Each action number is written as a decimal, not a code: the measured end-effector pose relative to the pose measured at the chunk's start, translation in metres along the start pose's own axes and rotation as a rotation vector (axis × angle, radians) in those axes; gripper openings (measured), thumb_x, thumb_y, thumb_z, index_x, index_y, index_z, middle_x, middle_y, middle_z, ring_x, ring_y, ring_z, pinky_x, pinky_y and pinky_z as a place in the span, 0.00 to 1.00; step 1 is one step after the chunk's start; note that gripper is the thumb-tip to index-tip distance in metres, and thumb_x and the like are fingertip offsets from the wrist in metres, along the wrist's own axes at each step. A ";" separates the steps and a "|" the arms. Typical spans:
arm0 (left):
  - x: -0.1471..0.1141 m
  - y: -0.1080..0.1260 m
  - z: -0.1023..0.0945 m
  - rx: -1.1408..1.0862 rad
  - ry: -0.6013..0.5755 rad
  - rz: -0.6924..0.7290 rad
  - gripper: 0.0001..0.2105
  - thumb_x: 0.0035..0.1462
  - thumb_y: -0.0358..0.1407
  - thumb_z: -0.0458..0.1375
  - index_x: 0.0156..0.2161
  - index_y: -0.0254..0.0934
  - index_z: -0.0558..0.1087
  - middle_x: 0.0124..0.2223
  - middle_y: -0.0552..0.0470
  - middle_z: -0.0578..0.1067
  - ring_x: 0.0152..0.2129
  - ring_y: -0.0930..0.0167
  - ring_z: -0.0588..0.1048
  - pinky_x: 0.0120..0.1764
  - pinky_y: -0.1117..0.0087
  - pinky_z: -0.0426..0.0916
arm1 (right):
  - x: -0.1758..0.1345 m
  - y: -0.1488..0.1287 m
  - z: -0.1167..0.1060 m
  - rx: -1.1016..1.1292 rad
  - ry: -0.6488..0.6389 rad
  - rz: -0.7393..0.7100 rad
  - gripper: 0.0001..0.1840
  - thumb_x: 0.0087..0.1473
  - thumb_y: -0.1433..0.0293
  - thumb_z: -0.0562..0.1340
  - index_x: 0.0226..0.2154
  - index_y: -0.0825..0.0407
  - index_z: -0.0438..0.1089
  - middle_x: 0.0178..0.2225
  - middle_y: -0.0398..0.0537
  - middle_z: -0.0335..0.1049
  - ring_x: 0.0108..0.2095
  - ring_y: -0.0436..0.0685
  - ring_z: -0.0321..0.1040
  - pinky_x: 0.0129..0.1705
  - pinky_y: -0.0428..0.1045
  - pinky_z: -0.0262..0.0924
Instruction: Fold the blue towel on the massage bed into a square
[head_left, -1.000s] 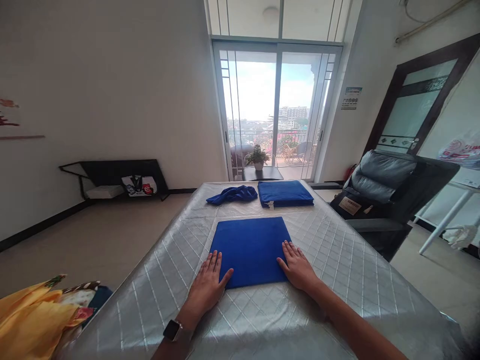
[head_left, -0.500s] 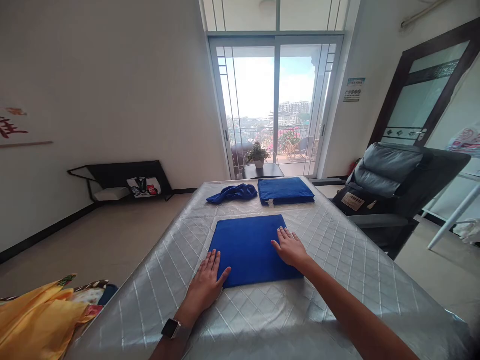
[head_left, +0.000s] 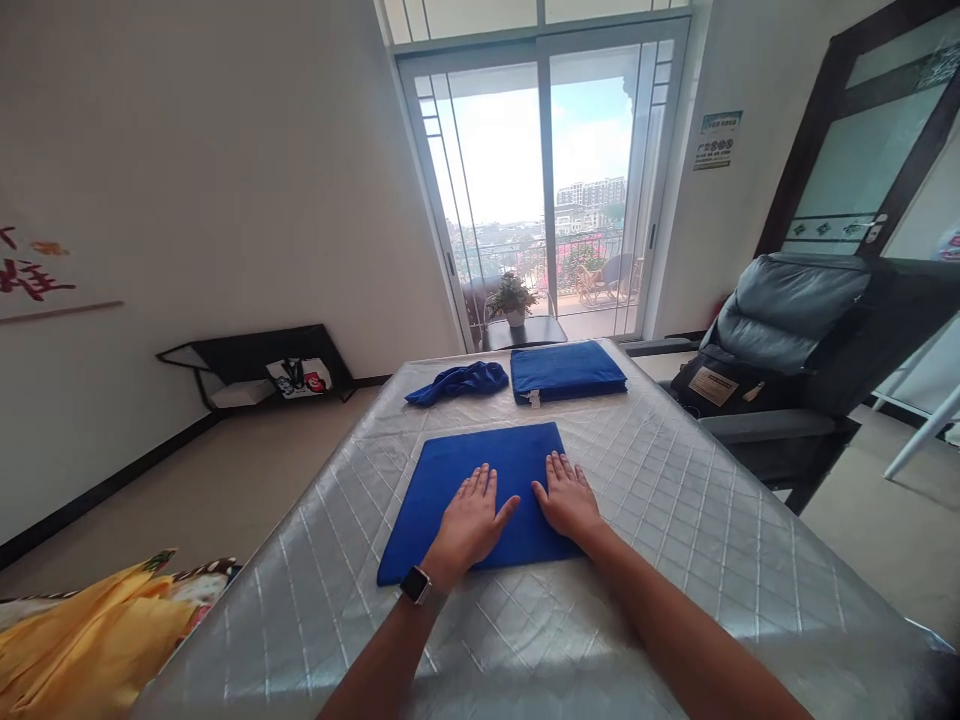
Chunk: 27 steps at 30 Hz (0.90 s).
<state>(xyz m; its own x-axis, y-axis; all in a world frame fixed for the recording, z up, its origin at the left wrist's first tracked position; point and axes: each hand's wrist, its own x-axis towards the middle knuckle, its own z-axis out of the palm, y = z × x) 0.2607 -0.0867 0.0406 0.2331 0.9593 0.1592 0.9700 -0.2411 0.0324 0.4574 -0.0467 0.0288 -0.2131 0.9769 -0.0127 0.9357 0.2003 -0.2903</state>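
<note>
A folded blue cloth (head_left: 442, 500) lies flat on the silver quilted table cover (head_left: 675, 520). Flat on the middle of the cloth rests my left hand (head_left: 472, 520), its fingers stretched out and thumb spread, a watch on the wrist. My right hand (head_left: 568, 500) is also laid open, near the cloth's right edge. Neither hand grasps anything. Beyond, toward the far end of the table, sit a stack of folded blue cloths (head_left: 568, 370) with a white tag and, left of it, a crumpled blue cloth (head_left: 457, 382).
To the right stands a dark recliner chair (head_left: 795, 320) with a black bag (head_left: 716, 385) on it. Yellow fabric (head_left: 75, 630) is heaped at the lower left. A potted plant (head_left: 513, 298) stands before the sliding glass door (head_left: 546, 200). A black rack (head_left: 255, 365) leans by the left wall.
My left hand has moved right, from the cloth's left edge onto its middle. My right hand has shifted slightly left. The cloth's near left corner reaches further left, and the view has tilted.
</note>
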 end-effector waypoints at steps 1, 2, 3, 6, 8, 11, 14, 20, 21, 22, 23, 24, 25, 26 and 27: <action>0.013 0.023 0.001 -0.043 0.009 0.081 0.38 0.68 0.56 0.33 0.67 0.26 0.58 0.70 0.34 0.57 0.68 0.59 0.55 0.66 0.55 0.53 | -0.001 0.001 0.000 -0.009 -0.004 -0.005 0.39 0.66 0.57 0.40 0.71 0.64 0.41 0.73 0.56 0.33 0.72 0.60 0.29 0.71 0.58 0.26; 0.025 0.043 0.003 -0.082 0.016 0.147 0.36 0.69 0.54 0.33 0.68 0.27 0.58 0.70 0.35 0.57 0.68 0.60 0.55 0.66 0.56 0.53 | -0.002 0.002 -0.001 -0.025 -0.012 -0.019 0.39 0.66 0.58 0.41 0.71 0.63 0.41 0.73 0.55 0.32 0.72 0.60 0.28 0.71 0.58 0.26; 0.036 0.060 0.006 -0.114 0.025 0.197 0.35 0.70 0.53 0.33 0.68 0.28 0.57 0.70 0.36 0.57 0.68 0.60 0.54 0.66 0.56 0.53 | -0.003 0.003 -0.001 -0.043 -0.023 -0.041 0.39 0.65 0.59 0.44 0.71 0.62 0.41 0.73 0.54 0.31 0.72 0.61 0.28 0.71 0.58 0.26; 0.058 0.085 0.020 -0.181 0.054 0.253 0.32 0.71 0.50 0.34 0.69 0.31 0.56 0.70 0.37 0.58 0.68 0.61 0.55 0.66 0.54 0.54 | -0.006 0.005 -0.003 -0.085 -0.043 -0.099 0.41 0.61 0.61 0.50 0.72 0.56 0.40 0.73 0.50 0.30 0.72 0.62 0.26 0.71 0.59 0.24; 0.062 0.079 0.028 -0.193 0.049 0.234 0.31 0.71 0.49 0.33 0.69 0.32 0.56 0.69 0.37 0.60 0.68 0.62 0.56 0.65 0.54 0.55 | -0.006 0.004 -0.004 -0.081 -0.031 -0.087 0.39 0.62 0.63 0.49 0.72 0.57 0.41 0.73 0.51 0.31 0.72 0.62 0.27 0.71 0.59 0.25; 0.056 0.049 0.034 -0.153 0.009 0.171 0.33 0.71 0.50 0.31 0.69 0.29 0.56 0.70 0.37 0.58 0.68 0.61 0.54 0.67 0.54 0.52 | -0.004 0.000 -0.004 -0.043 -0.014 -0.026 0.37 0.65 0.63 0.44 0.71 0.63 0.42 0.73 0.54 0.33 0.72 0.61 0.30 0.71 0.59 0.28; 0.042 0.003 0.031 -0.091 -0.045 0.081 0.36 0.70 0.53 0.31 0.69 0.28 0.54 0.71 0.39 0.54 0.69 0.62 0.51 0.68 0.55 0.48 | -0.002 -0.004 -0.004 -0.008 -0.007 0.015 0.39 0.67 0.57 0.41 0.71 0.64 0.41 0.73 0.55 0.33 0.72 0.60 0.31 0.71 0.58 0.27; 0.009 -0.092 0.026 0.023 -0.094 -0.192 0.39 0.68 0.55 0.30 0.71 0.26 0.50 0.73 0.39 0.49 0.70 0.61 0.48 0.68 0.55 0.45 | -0.003 -0.004 -0.005 -0.015 -0.019 0.027 0.39 0.68 0.55 0.40 0.71 0.63 0.40 0.73 0.52 0.32 0.72 0.58 0.29 0.71 0.57 0.25; 0.005 -0.101 0.026 0.037 -0.084 -0.213 0.39 0.68 0.55 0.30 0.70 0.26 0.50 0.73 0.39 0.49 0.70 0.61 0.48 0.68 0.55 0.45 | -0.002 -0.004 -0.006 -0.021 -0.022 0.028 0.39 0.68 0.55 0.41 0.71 0.63 0.40 0.73 0.52 0.32 0.72 0.58 0.29 0.71 0.57 0.25; 0.002 -0.108 0.027 0.047 -0.073 -0.228 0.39 0.68 0.56 0.29 0.70 0.25 0.50 0.72 0.39 0.50 0.70 0.61 0.49 0.68 0.55 0.46 | -0.002 -0.003 -0.006 -0.027 -0.028 0.031 0.39 0.68 0.54 0.40 0.71 0.62 0.40 0.73 0.52 0.32 0.72 0.58 0.29 0.71 0.57 0.25; 0.000 -0.112 0.028 0.053 -0.063 -0.238 0.40 0.68 0.56 0.29 0.70 0.25 0.50 0.72 0.38 0.50 0.70 0.60 0.49 0.68 0.55 0.46 | -0.002 -0.003 -0.006 -0.033 -0.036 0.034 0.39 0.68 0.54 0.40 0.71 0.62 0.40 0.73 0.52 0.32 0.72 0.58 0.29 0.71 0.57 0.26; -0.001 -0.114 0.029 0.054 -0.054 -0.241 0.40 0.68 0.56 0.29 0.70 0.25 0.50 0.72 0.38 0.50 0.70 0.60 0.49 0.68 0.55 0.46 | -0.001 -0.003 -0.006 -0.039 -0.043 0.036 0.39 0.68 0.54 0.40 0.71 0.62 0.39 0.73 0.52 0.32 0.72 0.58 0.29 0.71 0.57 0.26; -0.002 -0.115 0.030 0.052 -0.046 -0.241 0.40 0.67 0.57 0.29 0.70 0.25 0.50 0.72 0.38 0.51 0.69 0.60 0.50 0.68 0.55 0.46 | -0.001 -0.003 -0.006 -0.046 -0.047 0.037 0.39 0.68 0.54 0.40 0.71 0.62 0.39 0.73 0.52 0.32 0.72 0.58 0.29 0.71 0.57 0.26; -0.002 -0.115 0.031 0.047 -0.040 -0.239 0.40 0.67 0.57 0.28 0.70 0.26 0.50 0.72 0.39 0.51 0.69 0.60 0.50 0.68 0.56 0.46 | 0.000 -0.003 -0.005 -0.054 -0.049 0.036 0.39 0.68 0.54 0.40 0.71 0.62 0.39 0.73 0.52 0.32 0.72 0.58 0.29 0.71 0.57 0.26; -0.002 -0.116 0.032 0.041 -0.036 -0.237 0.40 0.67 0.57 0.28 0.70 0.26 0.50 0.72 0.39 0.52 0.69 0.60 0.51 0.68 0.56 0.47 | 0.000 -0.003 -0.005 -0.063 -0.049 0.034 0.39 0.68 0.54 0.39 0.71 0.62 0.39 0.73 0.51 0.31 0.72 0.58 0.29 0.71 0.57 0.27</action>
<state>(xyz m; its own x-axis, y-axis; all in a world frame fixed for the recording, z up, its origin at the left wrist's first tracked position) 0.1501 -0.0555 0.0048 0.0003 0.9932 0.1168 0.9997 -0.0032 0.0247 0.4557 -0.0473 0.0346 -0.1924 0.9789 -0.0687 0.9582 0.1723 -0.2283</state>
